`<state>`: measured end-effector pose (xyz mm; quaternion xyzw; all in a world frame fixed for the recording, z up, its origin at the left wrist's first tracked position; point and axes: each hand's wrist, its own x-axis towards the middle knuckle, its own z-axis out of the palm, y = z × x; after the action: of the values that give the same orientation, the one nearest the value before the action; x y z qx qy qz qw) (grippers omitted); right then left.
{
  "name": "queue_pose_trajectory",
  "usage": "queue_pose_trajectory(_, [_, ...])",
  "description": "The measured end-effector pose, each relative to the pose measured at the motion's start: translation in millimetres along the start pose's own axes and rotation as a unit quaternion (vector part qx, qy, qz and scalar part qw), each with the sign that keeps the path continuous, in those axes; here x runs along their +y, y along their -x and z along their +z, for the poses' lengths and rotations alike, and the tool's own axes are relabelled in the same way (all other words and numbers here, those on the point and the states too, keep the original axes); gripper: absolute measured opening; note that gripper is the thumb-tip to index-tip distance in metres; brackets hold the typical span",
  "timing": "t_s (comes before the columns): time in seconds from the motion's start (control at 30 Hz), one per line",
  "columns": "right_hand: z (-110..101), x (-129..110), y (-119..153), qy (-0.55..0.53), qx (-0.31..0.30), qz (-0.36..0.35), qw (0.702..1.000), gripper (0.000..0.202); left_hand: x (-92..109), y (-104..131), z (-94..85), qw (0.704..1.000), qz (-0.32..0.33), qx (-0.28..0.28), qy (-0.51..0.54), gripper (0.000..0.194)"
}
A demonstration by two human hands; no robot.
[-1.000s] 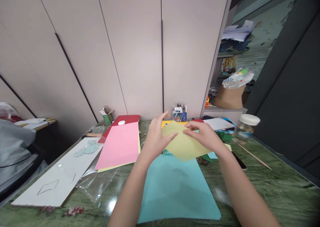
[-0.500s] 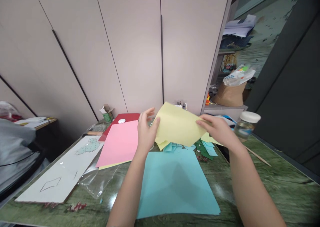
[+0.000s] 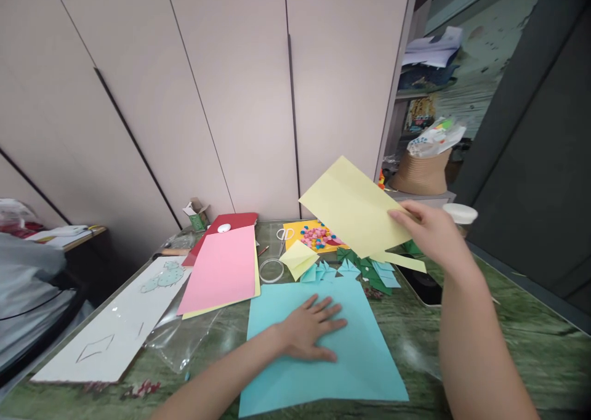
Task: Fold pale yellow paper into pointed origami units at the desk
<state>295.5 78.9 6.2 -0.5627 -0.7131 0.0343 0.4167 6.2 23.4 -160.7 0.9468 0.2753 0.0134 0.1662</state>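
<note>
Right, you've got the yellow sheet (image 3: 353, 204) up in the air, tilted, corner to the top, above the far R part of the green table (image 3: 521, 346). Your R hand (image 3: 427, 229) has its R-hand edge pinched btwn thumb & fingers. Your L hand (image 3: 311, 329) lies palm down on the blue paper (image 3: 360, 374), fingers spread & released, gripping nothing.

Just beyond the blue paper: small blue folded pieces (image 3: 318, 272), w/ green folded pieces (image 3: 369, 271) to their R. A folded yellow piece (image 3: 299, 258) sits near them, & the clear ring (image 3: 271, 271) is just L of it. Farther back, white-handled scissors (image 3: 285, 234) are by an orange sheet (image 3: 290, 242) w/ multicol. pom-poms (image 3: 316, 235) on it.

On the R, a yellow strip (image 3: 404, 261) reaches over the dark phone (image 3: 427, 289); a white-lidded jar (image 3: 460, 214) is partly hidden behind your R hand. On the L, the pink sheet (image 3: 221, 269) partly covers a red folder (image 3: 237, 222), & the white board (image 3: 104, 334) w/ a cactus pic lies farther L.
</note>
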Motion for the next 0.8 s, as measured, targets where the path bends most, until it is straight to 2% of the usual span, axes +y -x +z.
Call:
queue_pose_trajectory(0.2, [8.4,-11.8,1.0,-0.008,-0.025,-0.002,1.000,0.024,15.5,-0.6,3.4,1.000,0.019,0.006,0.010,0.076])
queue_pose_trajectory(0.43, [20.7,-34.5,4.1,-0.046,-0.059,-0.042,0.996,0.023,33.1,1.5,12.0,0.999,0.040,0.012,0.031,0.074])
queue_pose_trajectory(0.63, [19.2,-51.6,2.0,-0.052,-0.063,-0.061,0.995,0.024,35.7,1.2,9.5,0.998,0.048,0.006,0.040,0.073])
queue_pose_trajectory(0.8, [17.0,-55.1,1.1,-0.049,-0.055,-0.067,0.995,0.025,31.7,-2.3,10.1,0.997,0.054,0.007,0.056,0.074])
